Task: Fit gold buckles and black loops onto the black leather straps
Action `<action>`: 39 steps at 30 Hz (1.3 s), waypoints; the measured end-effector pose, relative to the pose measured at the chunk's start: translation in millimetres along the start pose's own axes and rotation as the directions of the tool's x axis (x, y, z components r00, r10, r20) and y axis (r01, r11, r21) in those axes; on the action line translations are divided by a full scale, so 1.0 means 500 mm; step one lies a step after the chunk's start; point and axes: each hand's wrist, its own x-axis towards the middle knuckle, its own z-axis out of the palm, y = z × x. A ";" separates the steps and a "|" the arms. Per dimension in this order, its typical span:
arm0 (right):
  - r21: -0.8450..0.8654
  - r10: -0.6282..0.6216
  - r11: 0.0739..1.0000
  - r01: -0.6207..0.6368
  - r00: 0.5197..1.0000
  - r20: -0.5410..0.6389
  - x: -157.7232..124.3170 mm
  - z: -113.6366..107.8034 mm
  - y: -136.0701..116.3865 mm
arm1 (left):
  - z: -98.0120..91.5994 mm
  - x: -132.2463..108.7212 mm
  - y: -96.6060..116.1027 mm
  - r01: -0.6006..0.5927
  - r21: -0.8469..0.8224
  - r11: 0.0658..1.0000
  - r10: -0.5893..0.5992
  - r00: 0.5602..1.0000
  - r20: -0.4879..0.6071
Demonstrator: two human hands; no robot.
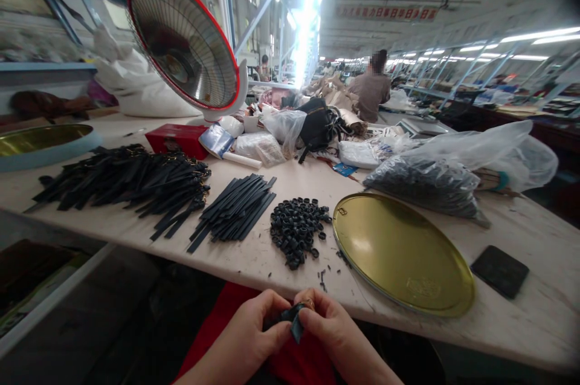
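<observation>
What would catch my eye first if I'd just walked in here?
Probably the big red-rimmed dish with a wire grille, at the upper left of the view. Next, the shiny gold disc on the table at right, with a heap of small black rings to its left. Front and center, the left hand and right hand pinch a dark strip.
</observation>
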 end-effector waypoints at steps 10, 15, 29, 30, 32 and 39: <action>-0.733 -0.235 0.660 0.165 0.972 0.007 0.002 -0.026 0.019 | 0.005 0.006 -0.009 0.072 -0.251 0.965 -0.054 0.996 0.077; -0.860 -0.150 0.477 0.179 0.981 0.121 -0.008 -0.016 -0.001 | 0.007 0.018 -0.035 0.157 -0.319 0.935 -0.121 0.984 0.129; -0.944 -0.060 0.255 0.209 0.978 0.200 0.010 -0.030 -0.001 | -0.011 0.033 -0.033 0.210 -0.403 0.891 -0.121 0.964 0.235; -0.944 -0.055 0.264 0.198 0.980 0.191 0.010 -0.030 -0.002 | -0.013 0.032 -0.031 0.211 -0.418 0.884 -0.114 0.962 0.246; -0.939 -0.025 0.288 0.186 0.982 0.186 0.009 -0.027 -0.007 | -0.014 0.030 -0.031 0.197 -0.399 0.896 -0.112 0.967 0.228; -0.925 0.050 0.346 0.153 0.982 0.182 -0.003 -0.022 -0.004 | -0.005 0.024 -0.041 0.198 -0.337 0.921 -0.143 0.973 0.180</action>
